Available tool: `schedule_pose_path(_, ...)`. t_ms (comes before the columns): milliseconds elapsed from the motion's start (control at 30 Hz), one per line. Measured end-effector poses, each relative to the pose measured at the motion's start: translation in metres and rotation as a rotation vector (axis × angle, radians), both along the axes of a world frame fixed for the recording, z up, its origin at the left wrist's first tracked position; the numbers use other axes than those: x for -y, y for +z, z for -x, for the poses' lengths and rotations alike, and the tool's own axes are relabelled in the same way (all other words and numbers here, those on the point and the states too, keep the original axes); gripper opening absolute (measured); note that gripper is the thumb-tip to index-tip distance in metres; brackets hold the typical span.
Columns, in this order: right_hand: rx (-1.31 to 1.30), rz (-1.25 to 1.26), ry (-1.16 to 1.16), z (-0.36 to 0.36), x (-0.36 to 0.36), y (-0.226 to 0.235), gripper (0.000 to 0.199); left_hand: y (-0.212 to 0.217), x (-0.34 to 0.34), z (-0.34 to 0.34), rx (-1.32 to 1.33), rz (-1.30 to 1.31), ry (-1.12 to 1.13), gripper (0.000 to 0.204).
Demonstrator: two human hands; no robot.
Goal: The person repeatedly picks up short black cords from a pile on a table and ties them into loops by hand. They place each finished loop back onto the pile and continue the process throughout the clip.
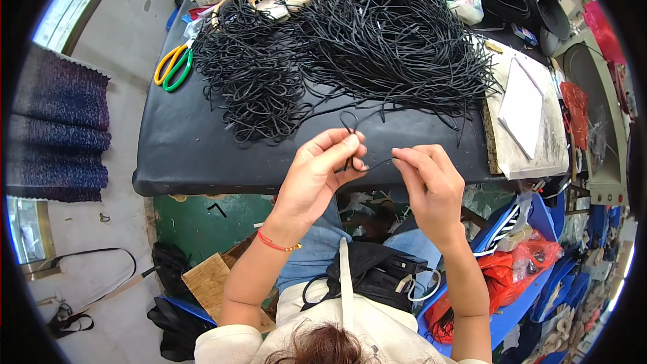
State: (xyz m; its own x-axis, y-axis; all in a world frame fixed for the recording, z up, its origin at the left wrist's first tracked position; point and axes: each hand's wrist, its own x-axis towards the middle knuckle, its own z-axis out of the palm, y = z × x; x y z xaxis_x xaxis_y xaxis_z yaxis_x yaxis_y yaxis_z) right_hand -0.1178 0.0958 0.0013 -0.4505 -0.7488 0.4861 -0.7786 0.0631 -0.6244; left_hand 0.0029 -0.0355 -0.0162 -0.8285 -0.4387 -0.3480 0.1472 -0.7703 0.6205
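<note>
Over the near edge of a black padded table (195, 152), my left hand (317, 168) pinches a thin black cord (348, 121), which rises in a small loop above the fingertips. To its right, my right hand (431, 185) grips a stretch of the same cord between thumb and fingers. A short length runs across the gap between both hands. Beyond them lie a big heap of loose black cords (397, 34) and, to its left, a smaller pile of looped black cords (253, 81). Whether the loop is knotted is too small to tell.
Scissors with yellow and green handles (176, 67) lie at the table's left. A white sheet (522, 111) rests on a pale board (549, 145) at the right. Red plastic bags (499, 276) fill a blue bin (539, 219) beside me. Dark cloth (57, 125) hangs at far left.
</note>
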Motion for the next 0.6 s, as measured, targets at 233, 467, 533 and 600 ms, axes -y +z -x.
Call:
schedule_pose_path(233, -0.070, 0.031, 0.105, -0.001, 0.009, 0.003, 0.021, 0.004, -0.010, -0.002, 0.066, 0.156, -0.166, 0.016)
schedule_pose_path(467, -0.254, -0.184, 0.184, 0.006, -0.005, 0.028, 0.018, -0.001, -0.008, -0.001, 0.198, 0.624, -0.037, 0.013)
schedule_pose_path(533, -0.292, -0.202, 0.274, 0.002, -0.002, 0.041, 0.017, 0.006, -0.011, -0.004, 0.330, 1.040, -0.149, 0.014)
schedule_pose_path(600, -0.102, -0.149, 0.231, 0.020, 0.010, 0.037, 0.016, 0.013, -0.015, -0.006, 0.165, 1.112, -0.188, 0.015)
